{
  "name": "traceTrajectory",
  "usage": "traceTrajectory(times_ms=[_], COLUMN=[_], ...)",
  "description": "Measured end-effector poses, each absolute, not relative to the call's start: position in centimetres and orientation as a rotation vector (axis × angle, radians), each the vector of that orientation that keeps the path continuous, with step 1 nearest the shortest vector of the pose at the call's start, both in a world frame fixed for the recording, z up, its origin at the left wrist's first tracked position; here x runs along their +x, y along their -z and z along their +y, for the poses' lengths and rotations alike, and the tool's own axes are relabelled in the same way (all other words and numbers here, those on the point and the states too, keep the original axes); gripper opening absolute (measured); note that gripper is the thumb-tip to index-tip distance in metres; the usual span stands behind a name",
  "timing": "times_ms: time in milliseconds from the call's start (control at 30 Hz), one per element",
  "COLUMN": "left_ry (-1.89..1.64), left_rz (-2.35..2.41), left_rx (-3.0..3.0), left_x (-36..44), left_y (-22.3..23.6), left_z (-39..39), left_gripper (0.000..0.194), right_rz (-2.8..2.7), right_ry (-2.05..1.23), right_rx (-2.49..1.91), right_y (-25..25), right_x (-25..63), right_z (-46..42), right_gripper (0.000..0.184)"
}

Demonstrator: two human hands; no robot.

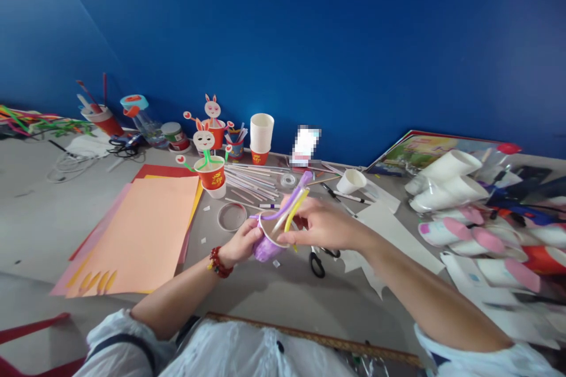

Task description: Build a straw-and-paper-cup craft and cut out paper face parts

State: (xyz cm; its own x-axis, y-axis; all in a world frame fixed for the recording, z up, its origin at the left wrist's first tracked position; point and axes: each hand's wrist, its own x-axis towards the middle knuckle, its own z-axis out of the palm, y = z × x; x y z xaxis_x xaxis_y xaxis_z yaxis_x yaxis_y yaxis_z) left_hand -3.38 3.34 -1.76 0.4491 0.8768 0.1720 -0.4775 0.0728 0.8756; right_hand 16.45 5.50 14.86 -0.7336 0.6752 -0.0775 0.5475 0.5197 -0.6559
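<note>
My left hand [242, 244] is wrapped round a small purple paper cup [265, 247], its open mouth tilted toward me, held above the grey table [39, 218]. My right hand [321, 225] pinches a yellow pipe cleaner [295, 211] at the cup's rim. A purple pipe cleaner [295, 191] and a pale straw rise from the cup beside it. A red bead bracelet [217, 263] circles my left wrist.
Orange and pink paper sheets [137, 232] lie to the left. Black scissors [319, 259] rest under my right hand. Rabbit-faced red cups [209, 172], stacked white cups [261, 132], straws [252, 179] and a tape ring [232, 216] sit behind. White and pink cup crafts [469, 235] crowd the right.
</note>
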Motion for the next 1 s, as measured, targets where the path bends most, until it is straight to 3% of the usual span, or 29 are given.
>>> traceTrajectory(times_ms=[167, 533, 800, 1000], left_ry=[-1.015, -1.041, -1.042, -1.053], left_rz=[0.361, 0.464, 0.480, 0.453], left_rx=[1.065, 1.229, 1.292, 1.140], left_x=[-3.6, -3.8, -3.9, -3.8], left_y=[1.5, 2.5, 2.1, 1.6], left_z=[3.4, 3.3, 3.4, 3.1], left_gripper=[0.065, 0.080, 0.073, 0.058], right_rz=[-2.211, -1.963, -2.028, -1.848], right_ry=[-1.194, -1.364, -1.208, -1.333], right_rx=[-1.088, -1.111, -1.224, -1.073], right_y=[-13.8, -11.5, -11.8, -10.6], right_x=[16.9, 16.8, 15.9, 16.3], right_z=[5.4, 5.0, 4.2, 4.4], right_gripper=[0.032, 0.032, 0.026, 0.028])
